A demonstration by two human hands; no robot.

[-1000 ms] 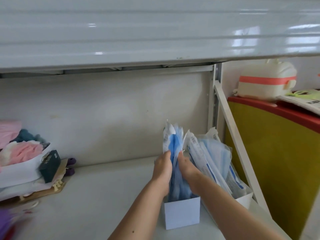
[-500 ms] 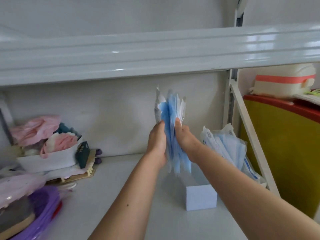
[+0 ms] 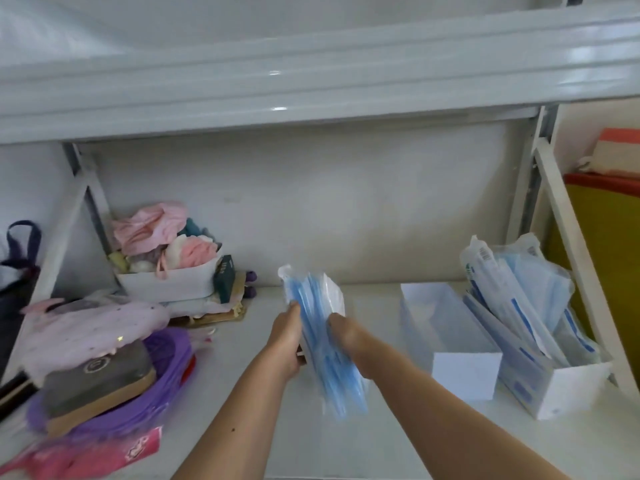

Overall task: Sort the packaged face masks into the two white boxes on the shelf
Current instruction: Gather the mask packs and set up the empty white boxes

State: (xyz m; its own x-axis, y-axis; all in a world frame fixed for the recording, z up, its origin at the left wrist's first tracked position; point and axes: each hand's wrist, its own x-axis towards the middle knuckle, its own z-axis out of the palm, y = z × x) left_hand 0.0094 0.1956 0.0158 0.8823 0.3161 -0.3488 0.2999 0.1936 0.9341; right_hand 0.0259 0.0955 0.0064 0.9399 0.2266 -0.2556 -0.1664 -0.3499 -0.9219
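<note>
Head view, shelf level: clutter is seen at far left, where a purple basin (image 3: 114, 407) is piled with soft goods and a white tub (image 3: 169, 284) holds pink cloth. At centre, a stack of packaged masks (image 3: 320, 337) is pressed upright between the left hand (image 3: 285, 336) and right hand (image 3: 346, 336), both closed flat against its sides, apparently so the packs stay squared for sorting. To the right, an empty white box (image 3: 464, 374) stands just beside a filled white box (image 3: 568, 389), in which more packs are leaned. Print on the packets is blurred, and the stack's lower end is smeared by motion.
</note>
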